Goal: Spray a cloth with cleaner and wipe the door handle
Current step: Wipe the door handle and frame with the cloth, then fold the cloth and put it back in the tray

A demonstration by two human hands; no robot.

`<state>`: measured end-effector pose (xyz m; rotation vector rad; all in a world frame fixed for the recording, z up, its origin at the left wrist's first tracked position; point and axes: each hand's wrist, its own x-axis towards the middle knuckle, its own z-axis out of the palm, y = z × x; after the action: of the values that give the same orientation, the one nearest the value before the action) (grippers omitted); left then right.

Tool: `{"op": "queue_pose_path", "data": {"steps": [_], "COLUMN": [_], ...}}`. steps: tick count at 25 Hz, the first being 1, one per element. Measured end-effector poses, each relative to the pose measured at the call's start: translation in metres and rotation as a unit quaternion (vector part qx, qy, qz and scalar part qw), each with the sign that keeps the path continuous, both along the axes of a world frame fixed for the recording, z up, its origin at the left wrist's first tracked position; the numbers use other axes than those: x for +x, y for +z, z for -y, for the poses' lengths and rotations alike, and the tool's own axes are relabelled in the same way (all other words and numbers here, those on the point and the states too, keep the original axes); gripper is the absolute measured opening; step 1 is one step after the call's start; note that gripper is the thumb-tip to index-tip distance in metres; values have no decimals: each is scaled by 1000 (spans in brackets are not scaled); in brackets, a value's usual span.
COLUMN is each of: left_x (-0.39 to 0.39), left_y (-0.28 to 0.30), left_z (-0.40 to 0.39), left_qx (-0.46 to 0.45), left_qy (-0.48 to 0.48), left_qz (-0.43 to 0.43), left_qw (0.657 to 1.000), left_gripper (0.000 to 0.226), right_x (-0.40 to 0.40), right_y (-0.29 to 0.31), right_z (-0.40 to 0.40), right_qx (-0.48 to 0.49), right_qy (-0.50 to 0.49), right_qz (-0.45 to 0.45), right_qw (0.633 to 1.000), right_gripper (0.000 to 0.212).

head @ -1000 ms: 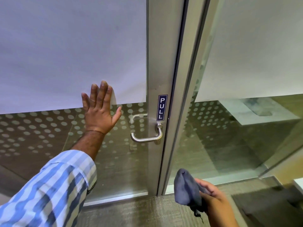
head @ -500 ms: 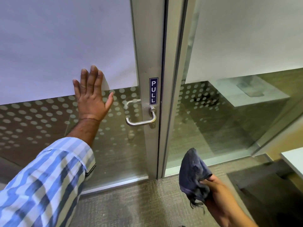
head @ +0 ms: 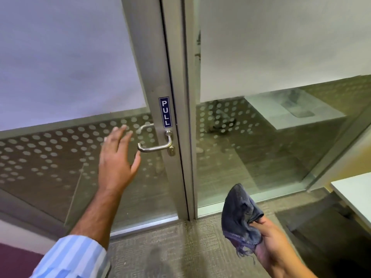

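A silver lever door handle point(head: 155, 145) sticks out of the metal door frame point(head: 160, 77), just below a blue PULL label point(head: 165, 112). My left hand point(head: 116, 159) is open with fingers spread, off the glass, its thumb a short way left of the handle's free end. My right hand point(head: 271, 245) is low at the right, shut on a crumpled dark blue cloth point(head: 240, 215) that stands up from my fingers. No cleaner bottle is in view.
The glass door point(head: 50, 161) has frosted film above and a dotted band below. A fixed glass panel point(head: 271, 147) stands to the right. A white tabletop corner point(head: 355, 189) juts in at the right edge. Carpet point(head: 170, 247) covers the floor.
My left hand has lifted off the door glass and moved right toward the handle. My right hand still holds the cloth, now a little lower in view.
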<state>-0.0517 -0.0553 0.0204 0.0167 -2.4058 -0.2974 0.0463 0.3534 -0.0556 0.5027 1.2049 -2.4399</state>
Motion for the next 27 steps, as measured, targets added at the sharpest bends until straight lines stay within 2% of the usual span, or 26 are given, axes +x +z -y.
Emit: {"op": "queue_pose_path", "data": {"steps": [2,4,6,7,8,10,12,14,16,20,23,27], "left_x": [17,34,47,52,55,65,72,80,86,82,65,19], "left_y": [-16,-34,-52,-58,-65,-76,-84,-91,-95,-88,-82,-92], "left_z": [-48,-106,-164,-198,-233,-294,-365,-418,-472,-553,-590,-639], "left_qx": [10,58,180,265,354,509,594,618,611,634,646,624], "left_qy": [-24,-45,-48,-43,-36,-50,-87,-109,-143,-202,-263,-309], "left_qz": [37,65,99,120,152,239,334,431,514,597,599,605], "left_qw": [999,995,978,956,922,825,727,649,585,447,394,386], "left_gripper": [53,39,25,19,16,19,15,15,28,46,36,35], "right_x": [6,12,18,22,26,32,39,41,44,44,43,37], "right_y": [4,8,10,8,6,-1,-5,-5,-6,-10,-8,0], "right_z": [-32,-70,-102,-121,-142,-174,-214,-241,-273,-330,-361,-405], "right_qx": [23,37,48,55,62,70,61,44,30,10,37,40], "right_qy": [27,33,32,29,27,18,-11,-57,-126,-222,-263,-308], "right_qz": [2,-8,-11,-8,-4,14,21,7,-15,-16,-14,-7], "right_qw": [999,999,998,998,998,997,998,997,991,975,964,950], "right_gripper": [41,42,39,39,40,41,40,35,38,42,39,32]}}
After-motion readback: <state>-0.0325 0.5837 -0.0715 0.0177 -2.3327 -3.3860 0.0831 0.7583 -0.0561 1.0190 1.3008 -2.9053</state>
